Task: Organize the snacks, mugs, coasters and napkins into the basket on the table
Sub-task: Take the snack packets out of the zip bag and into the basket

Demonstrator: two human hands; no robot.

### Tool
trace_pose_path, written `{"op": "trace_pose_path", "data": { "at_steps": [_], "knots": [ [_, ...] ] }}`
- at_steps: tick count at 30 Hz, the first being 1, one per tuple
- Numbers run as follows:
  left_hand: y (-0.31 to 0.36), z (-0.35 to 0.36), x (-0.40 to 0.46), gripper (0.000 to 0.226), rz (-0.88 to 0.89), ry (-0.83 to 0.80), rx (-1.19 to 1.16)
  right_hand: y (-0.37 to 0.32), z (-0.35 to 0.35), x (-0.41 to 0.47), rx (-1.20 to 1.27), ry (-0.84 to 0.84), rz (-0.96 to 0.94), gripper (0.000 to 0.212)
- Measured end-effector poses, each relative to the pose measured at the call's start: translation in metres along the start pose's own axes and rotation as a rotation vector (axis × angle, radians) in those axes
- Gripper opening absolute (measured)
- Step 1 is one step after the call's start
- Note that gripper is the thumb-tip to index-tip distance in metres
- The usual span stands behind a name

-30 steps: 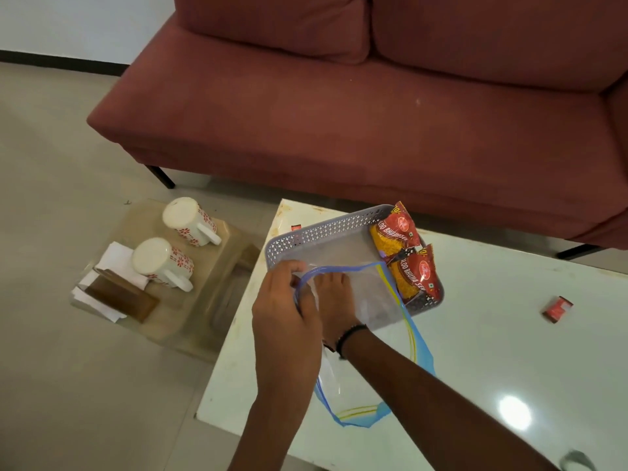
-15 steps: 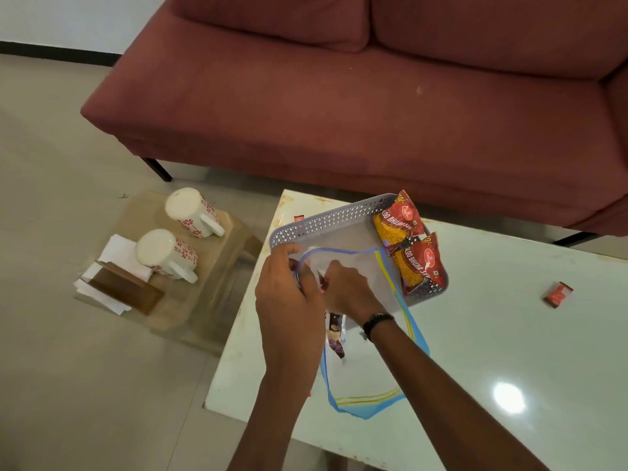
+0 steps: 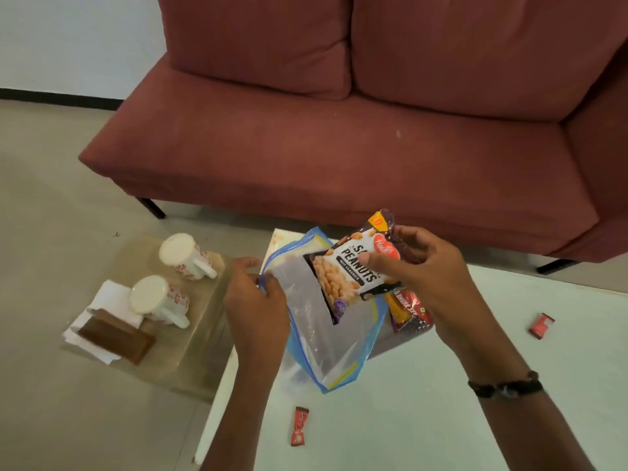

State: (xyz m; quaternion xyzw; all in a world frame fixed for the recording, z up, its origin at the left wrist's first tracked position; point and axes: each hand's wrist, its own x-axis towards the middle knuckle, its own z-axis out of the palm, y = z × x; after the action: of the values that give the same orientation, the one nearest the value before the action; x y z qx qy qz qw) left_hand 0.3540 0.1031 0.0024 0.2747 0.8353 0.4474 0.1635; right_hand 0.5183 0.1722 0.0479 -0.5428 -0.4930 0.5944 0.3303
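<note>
My right hand (image 3: 418, 266) grips a dark peanut packet (image 3: 350, 273), held up just outside the mouth of a clear zip bag (image 3: 326, 334) with blue edges. My left hand (image 3: 251, 294) pinches the bag's left rim. The bag hides almost all of the grey basket beneath it. A red snack packet (image 3: 407, 311) shows under my right hand. Two white mugs with red flowers, one farther (image 3: 185, 256) and one nearer (image 3: 156, 299), lie on a low side table (image 3: 190, 351) at the left, beside white napkins (image 3: 108, 297) and brown coasters (image 3: 115, 339).
A red sofa (image 3: 339, 147) stands close behind the white table (image 3: 441, 402). Two small red sachets lie on the white table, one at its front (image 3: 299, 426) and one at the right (image 3: 541, 325). Bare floor lies to the left.
My right hand has come out of the zip bag with the peanut packet and lifted it. The bag has been raised over the basket. A small red sachet now lies on the table's front.
</note>
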Motion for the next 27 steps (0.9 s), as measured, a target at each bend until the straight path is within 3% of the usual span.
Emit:
{"op": "trace_pose_path", "data": {
  "at_steps": [4,6,9,14,20,27],
  "knots": [
    [-0.007,0.000,0.015,0.021,-0.022,0.001,-0.007,-0.021,-0.015,0.015,0.204,0.013,0.002,0.050],
    [-0.011,-0.002,0.021,0.019,-0.010,-0.003,-0.018,-0.030,-0.025,0.027,0.234,0.059,-0.036,0.057],
    [-0.011,-0.004,0.025,0.019,0.021,-0.018,-0.008,-0.031,-0.041,0.053,0.200,0.169,-0.079,0.050],
    [-0.013,0.004,0.027,0.020,-0.012,-0.046,-0.007,0.046,-0.036,0.116,-0.043,0.291,-0.035,0.043],
    [-0.014,0.020,0.032,0.016,-0.005,-0.070,0.025,0.169,-0.019,0.153,-0.389,0.270,0.088,0.040],
    [-0.020,0.028,0.032,0.020,-0.004,-0.116,0.020,0.208,-0.018,0.158,-0.579,0.239,0.024,0.038]
  ]
}}
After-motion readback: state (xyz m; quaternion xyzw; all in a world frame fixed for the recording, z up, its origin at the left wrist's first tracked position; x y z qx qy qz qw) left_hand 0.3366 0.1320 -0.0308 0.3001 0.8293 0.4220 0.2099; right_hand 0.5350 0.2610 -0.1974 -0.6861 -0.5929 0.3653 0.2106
